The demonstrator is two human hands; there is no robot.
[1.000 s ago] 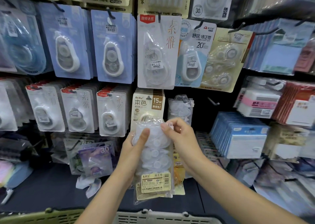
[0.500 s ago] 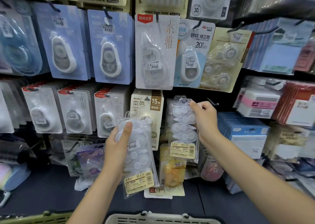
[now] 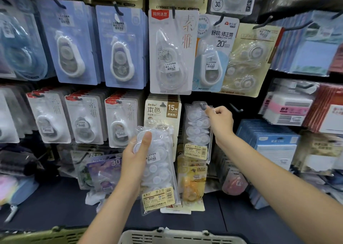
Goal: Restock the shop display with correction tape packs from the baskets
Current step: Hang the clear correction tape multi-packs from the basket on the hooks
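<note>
My left hand point(image 3: 136, 158) grips a stack of clear correction tape packs point(image 3: 160, 171) with yellow labels, held upright in front of the display. Farther right, my right hand point(image 3: 220, 120) pinches the top corner of one clear correction tape pack point(image 3: 196, 132) at a black display hook point(image 3: 202, 105) in the middle row. That pack hangs flat against the display, just right of the beige 15M packs point(image 3: 163, 110).
Rows of carded correction tapes hang on hooks across the wall. An empty black hook point(image 3: 235, 109) sticks out right of my right hand. Blue boxes point(image 3: 269, 140) sit lower right. A grey basket point(image 3: 181, 237) and a green basket point(image 3: 42, 237) lie at the bottom edge.
My right hand took one pack off the stack and carried it up and right to the hook. My left hand shifted left and lower with the rest of the stack.
</note>
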